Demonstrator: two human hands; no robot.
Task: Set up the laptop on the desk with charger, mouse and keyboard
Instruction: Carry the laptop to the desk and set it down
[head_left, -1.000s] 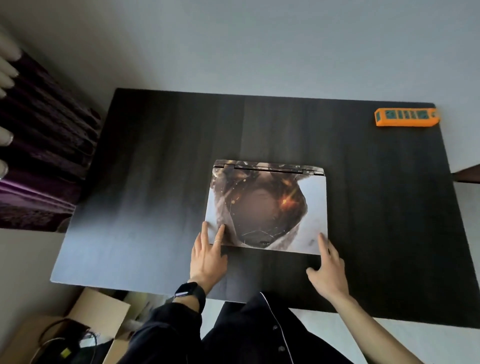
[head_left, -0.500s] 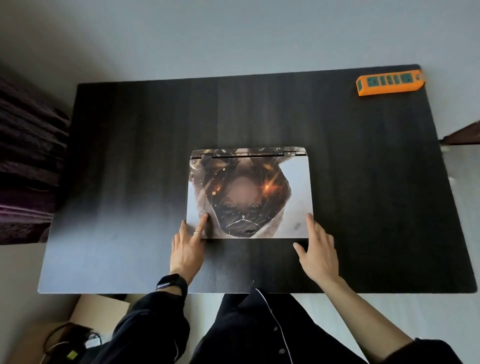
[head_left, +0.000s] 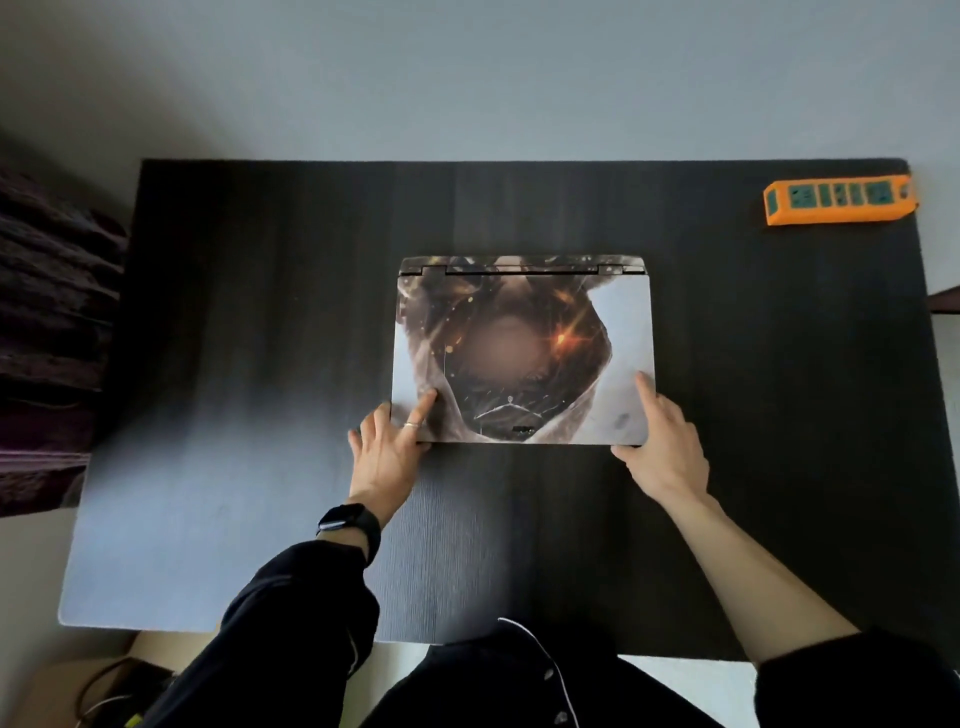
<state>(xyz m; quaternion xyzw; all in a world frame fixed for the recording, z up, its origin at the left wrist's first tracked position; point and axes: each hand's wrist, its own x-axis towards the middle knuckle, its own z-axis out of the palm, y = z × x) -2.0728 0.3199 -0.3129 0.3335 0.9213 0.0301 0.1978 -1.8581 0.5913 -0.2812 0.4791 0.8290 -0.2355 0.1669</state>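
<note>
One closed laptop (head_left: 519, 353) lies on one dark desk (head_left: 260, 312), left hand (head_left: 387, 457) and right hand (head_left: 665, 447) resting straight-fingered on its near corners; one orange power strip (head_left: 836, 200) sits at the far-right corner.

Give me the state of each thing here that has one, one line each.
laptop: lid closed, flat on the desk.
power strip: no plug in the visible sockets.
left hand: fingers straight, touching laptop's near left corner.
right hand: resting on its near right corner.

The desk (head_left: 260, 364) lies open either side of the closed laptop (head_left: 519, 353). An orange power strip (head_left: 836, 200) blocks its far right corner.
</note>
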